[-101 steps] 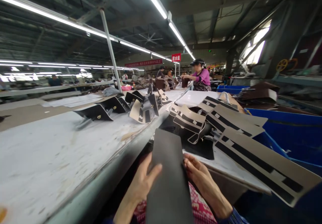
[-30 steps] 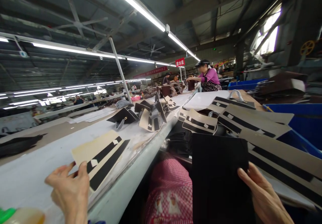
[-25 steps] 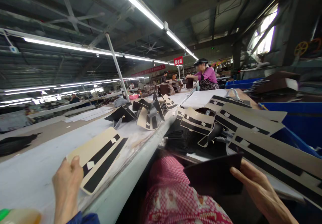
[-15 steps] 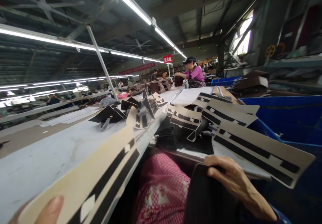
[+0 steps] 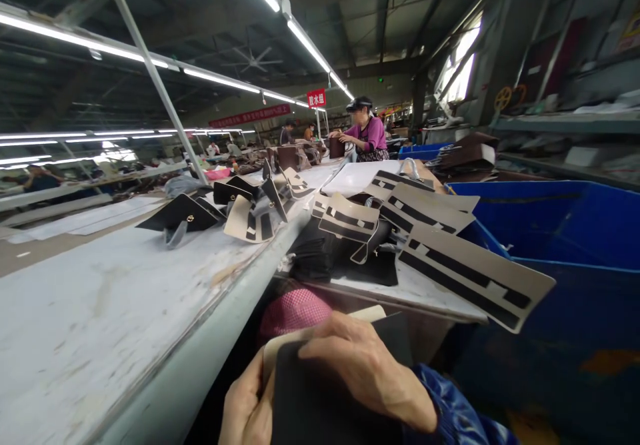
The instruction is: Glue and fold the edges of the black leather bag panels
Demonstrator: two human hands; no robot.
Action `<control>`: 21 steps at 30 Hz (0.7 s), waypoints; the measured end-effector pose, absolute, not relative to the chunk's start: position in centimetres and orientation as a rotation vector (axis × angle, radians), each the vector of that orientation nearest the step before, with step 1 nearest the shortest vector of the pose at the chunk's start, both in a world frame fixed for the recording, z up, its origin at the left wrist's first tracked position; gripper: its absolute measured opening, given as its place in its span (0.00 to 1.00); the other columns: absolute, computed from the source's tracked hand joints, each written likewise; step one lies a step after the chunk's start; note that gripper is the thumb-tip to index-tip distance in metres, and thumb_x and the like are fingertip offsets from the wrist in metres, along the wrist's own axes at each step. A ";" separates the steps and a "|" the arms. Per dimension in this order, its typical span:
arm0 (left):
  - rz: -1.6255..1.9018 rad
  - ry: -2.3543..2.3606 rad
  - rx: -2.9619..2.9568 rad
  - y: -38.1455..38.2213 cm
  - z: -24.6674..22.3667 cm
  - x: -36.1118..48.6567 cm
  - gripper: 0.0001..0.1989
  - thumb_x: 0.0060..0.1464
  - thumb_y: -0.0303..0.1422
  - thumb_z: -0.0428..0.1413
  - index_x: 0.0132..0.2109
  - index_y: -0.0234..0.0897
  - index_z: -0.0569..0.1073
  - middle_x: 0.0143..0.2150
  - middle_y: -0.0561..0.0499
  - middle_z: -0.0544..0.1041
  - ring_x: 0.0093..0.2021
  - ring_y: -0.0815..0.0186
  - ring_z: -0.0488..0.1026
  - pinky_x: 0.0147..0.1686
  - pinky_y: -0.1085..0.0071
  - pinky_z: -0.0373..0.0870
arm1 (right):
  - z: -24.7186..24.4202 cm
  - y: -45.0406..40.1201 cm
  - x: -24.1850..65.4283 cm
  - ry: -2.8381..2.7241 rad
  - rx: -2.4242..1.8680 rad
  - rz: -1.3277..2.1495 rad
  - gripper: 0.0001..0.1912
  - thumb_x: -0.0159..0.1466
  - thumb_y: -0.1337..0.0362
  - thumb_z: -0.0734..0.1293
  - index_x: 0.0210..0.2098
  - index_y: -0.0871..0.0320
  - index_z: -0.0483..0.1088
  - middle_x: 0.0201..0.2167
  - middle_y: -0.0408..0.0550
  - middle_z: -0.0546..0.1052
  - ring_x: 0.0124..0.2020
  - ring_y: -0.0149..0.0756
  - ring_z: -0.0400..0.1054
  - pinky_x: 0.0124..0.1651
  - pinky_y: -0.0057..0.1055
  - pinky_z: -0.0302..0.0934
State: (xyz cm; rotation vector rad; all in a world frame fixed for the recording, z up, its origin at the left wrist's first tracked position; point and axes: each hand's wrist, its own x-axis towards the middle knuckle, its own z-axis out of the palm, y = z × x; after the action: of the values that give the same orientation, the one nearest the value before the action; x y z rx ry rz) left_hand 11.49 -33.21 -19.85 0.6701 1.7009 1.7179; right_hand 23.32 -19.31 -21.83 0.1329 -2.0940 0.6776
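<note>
A black panel [image 5: 320,398] is at the bottom centre, in front of a beige piece [image 5: 287,344] whose edge shows behind it. My left hand [image 5: 247,402] is closed round the left edge of the beige piece, beside the black panel. My right hand [image 5: 363,365] lies over the top of the black panel, fingers bent and closed on it. Beige pieces with black strips [image 5: 475,275] lie overlapped on the side table to the right. Dark folded pieces [image 5: 313,255] are stacked beside them. Black flaps with metal fittings [image 5: 183,213] rest on the long table.
The long white table [image 5: 100,325] runs along the left. Blue bins [image 5: 560,225] stand at the right, beside the side table [image 5: 440,303]. A person in a purple top [image 5: 374,133] works further back. A slanted pole [image 5: 157,78] rises behind the long table.
My left hand has come from the lower left to the centre with the beige piece, which now meets the black panel. My right hand and the black panel have moved left. The view has shifted right.
</note>
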 end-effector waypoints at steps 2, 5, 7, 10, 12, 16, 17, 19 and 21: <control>1.706 1.655 0.669 -33.4 -20.3 10.9 0.26 0.43 0.43 0.69 0.49 0.36 0.80 0.39 0.51 0.83 0.44 0.57 0.79 0.41 0.76 0.75 | -22.0 -19.3 22.7 -2.054 0.142 0.662 0.09 0.71 0.70 0.66 0.48 0.57 0.75 0.37 0.48 0.78 0.36 0.31 0.73 0.38 0.25 0.67; 1.694 1.703 0.698 -33.9 -21.2 10.5 0.26 0.43 0.41 0.69 0.50 0.37 0.79 0.37 0.53 0.82 0.40 0.61 0.78 0.34 0.79 0.72 | -22.0 -19.3 22.0 -2.017 0.174 0.536 0.07 0.70 0.68 0.68 0.46 0.57 0.76 0.35 0.46 0.79 0.33 0.30 0.72 0.35 0.25 0.66; 1.675 1.733 0.696 -34.2 -21.5 10.5 0.27 0.44 0.42 0.69 0.51 0.37 0.78 0.37 0.54 0.82 0.37 0.62 0.77 0.28 0.79 0.68 | -22.0 -19.5 21.8 -2.020 0.174 0.458 0.07 0.71 0.68 0.67 0.46 0.57 0.76 0.34 0.46 0.79 0.32 0.30 0.72 0.34 0.26 0.65; 1.673 1.721 0.696 -34.5 -21.5 10.7 0.27 0.44 0.41 0.69 0.52 0.38 0.78 0.37 0.55 0.82 0.38 0.62 0.78 0.27 0.80 0.67 | -21.8 -19.8 21.7 -2.025 0.138 0.381 0.08 0.71 0.68 0.66 0.47 0.56 0.76 0.34 0.45 0.78 0.31 0.30 0.72 0.32 0.28 0.63; 1.670 1.728 0.711 -34.6 -21.3 10.8 0.25 0.44 0.41 0.68 0.50 0.38 0.79 0.37 0.54 0.82 0.40 0.61 0.78 0.28 0.80 0.67 | -21.7 -19.9 21.7 -2.008 0.126 0.347 0.08 0.72 0.67 0.65 0.47 0.56 0.76 0.33 0.45 0.77 0.30 0.29 0.71 0.31 0.28 0.62; 1.655 1.767 0.759 -34.6 -21.1 10.9 0.23 0.44 0.43 0.68 0.47 0.37 0.81 0.37 0.53 0.82 0.42 0.58 0.79 0.29 0.79 0.70 | -21.7 -20.0 21.6 -1.984 0.127 0.322 0.09 0.72 0.68 0.65 0.47 0.56 0.77 0.32 0.45 0.76 0.30 0.29 0.69 0.31 0.27 0.61; 1.657 1.773 0.763 -34.6 -21.1 11.0 0.23 0.44 0.43 0.68 0.47 0.37 0.81 0.37 0.52 0.82 0.42 0.57 0.79 0.31 0.78 0.72 | -21.7 -20.0 21.6 -1.983 0.128 0.318 0.09 0.72 0.68 0.64 0.47 0.57 0.77 0.32 0.45 0.76 0.30 0.29 0.69 0.31 0.27 0.61; 1.664 1.776 0.769 -34.6 -21.1 11.0 0.23 0.44 0.43 0.68 0.47 0.38 0.81 0.38 0.52 0.83 0.44 0.56 0.79 0.39 0.76 0.75 | -21.7 -20.0 21.6 -1.984 0.131 0.311 0.09 0.72 0.69 0.64 0.47 0.57 0.77 0.32 0.45 0.75 0.30 0.29 0.69 0.31 0.27 0.61; 1.667 1.773 0.784 -34.6 -21.0 11.1 0.22 0.45 0.42 0.68 0.47 0.38 0.81 0.40 0.52 0.83 0.45 0.56 0.79 0.44 0.74 0.75 | -21.7 -20.0 21.7 -1.983 0.133 0.307 0.10 0.72 0.70 0.64 0.47 0.57 0.77 0.32 0.45 0.75 0.30 0.29 0.68 0.31 0.27 0.61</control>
State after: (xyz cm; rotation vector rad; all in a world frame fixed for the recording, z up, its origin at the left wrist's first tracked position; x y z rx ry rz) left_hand 11.11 -34.60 -20.98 0.7835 1.7728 1.6667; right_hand 21.66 -20.02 -21.70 0.1330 -1.9833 0.3069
